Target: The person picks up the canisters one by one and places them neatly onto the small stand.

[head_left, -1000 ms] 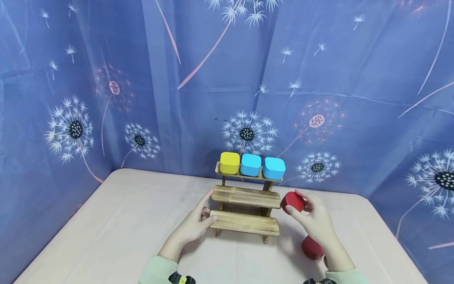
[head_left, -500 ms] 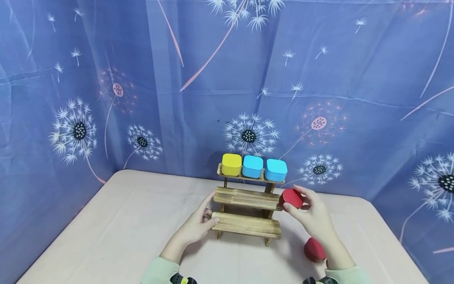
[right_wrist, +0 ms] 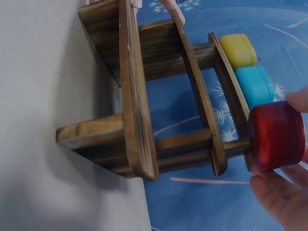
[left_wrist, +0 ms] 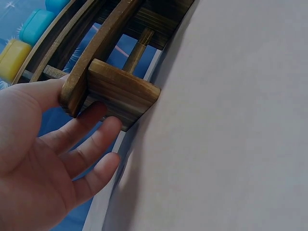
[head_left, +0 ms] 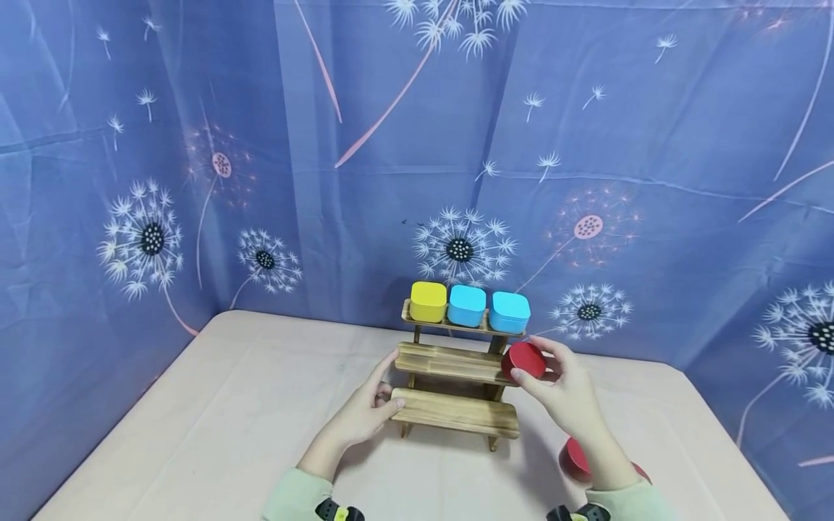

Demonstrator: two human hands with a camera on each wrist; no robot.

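Note:
A wooden three-step stand [head_left: 456, 411] is on the table. My left hand [head_left: 360, 416] holds its left end, the thumb over the bottom step and the index finger against the middle step. In the left wrist view the other fingers curl loosely below the step. My right hand [head_left: 568, 391] pinches a rounded red tin [right_wrist: 274, 135] between thumb and fingers at the right end of the middle step. Whether the tin touches the step cannot be told. On the top step sit a yellow box [head_left: 428, 302] and two blue boxes, one in the centre [head_left: 467, 306] and one at right [head_left: 510, 312].
Another red tin [head_left: 573, 460] is on the table below my right forearm, partly covered by it. A further red item [head_left: 641, 473] shows just past the wrist. A blue dandelion-print cloth [head_left: 365, 217] hangs behind the pale tabletop [head_left: 260, 405].
My right hand has moved the red tin leftward from beside the stand to the right end of the middle step. The left hand keeps its hold. The view has shifted slightly.

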